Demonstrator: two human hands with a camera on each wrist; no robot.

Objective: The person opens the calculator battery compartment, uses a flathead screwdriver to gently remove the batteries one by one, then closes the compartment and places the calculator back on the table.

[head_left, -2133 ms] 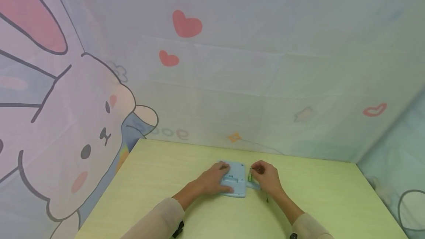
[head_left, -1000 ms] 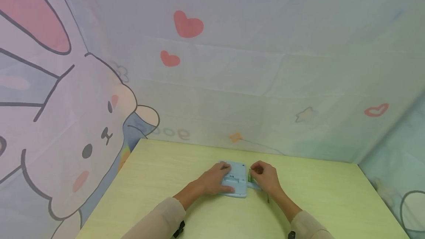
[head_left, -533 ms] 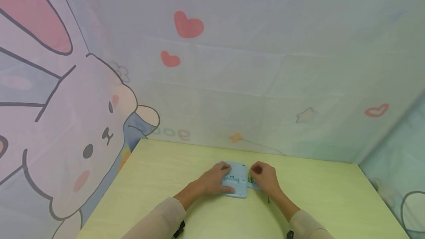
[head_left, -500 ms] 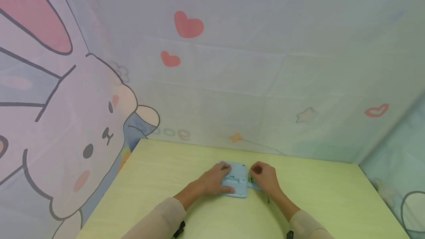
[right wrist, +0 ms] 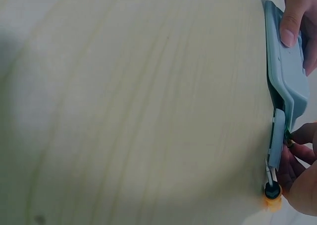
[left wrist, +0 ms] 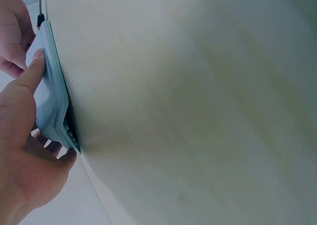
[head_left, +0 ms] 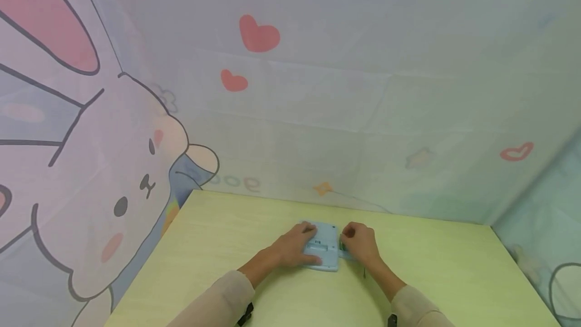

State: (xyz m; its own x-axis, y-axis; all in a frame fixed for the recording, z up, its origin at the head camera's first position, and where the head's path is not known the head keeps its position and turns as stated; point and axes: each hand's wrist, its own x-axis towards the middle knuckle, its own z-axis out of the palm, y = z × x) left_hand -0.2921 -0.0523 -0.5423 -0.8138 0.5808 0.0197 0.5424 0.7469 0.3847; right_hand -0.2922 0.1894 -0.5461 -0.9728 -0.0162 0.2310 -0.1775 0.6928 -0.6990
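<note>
A light blue calculator (head_left: 327, 259) lies face down, with a recessed compartment in its back. My left hand (head_left: 290, 246) grips it by the left side, thumb on the back and fingers at the far edge. Just to its right, my right hand (head_left: 360, 242) pinches a small green battery (right wrist: 289, 137), mostly covered by the fingers. Under that hand lies a light blue cover piece (right wrist: 278, 138) beside the calculator. Next to the cover is a screwdriver (right wrist: 272, 191) with a black and orange handle, largely hidden by the hand in the head view.
The pale yellow table (head_left: 236, 216) ends at a fabric backdrop (head_left: 317, 115) printed with a rabbit and hearts. At the right, beyond the table edge, a dark loop (head_left: 551, 286) shows on the side cloth.
The right hand has shifted slightly left and its fingers now cover more of the green battery. The left hand and the calculator hold their places.
</note>
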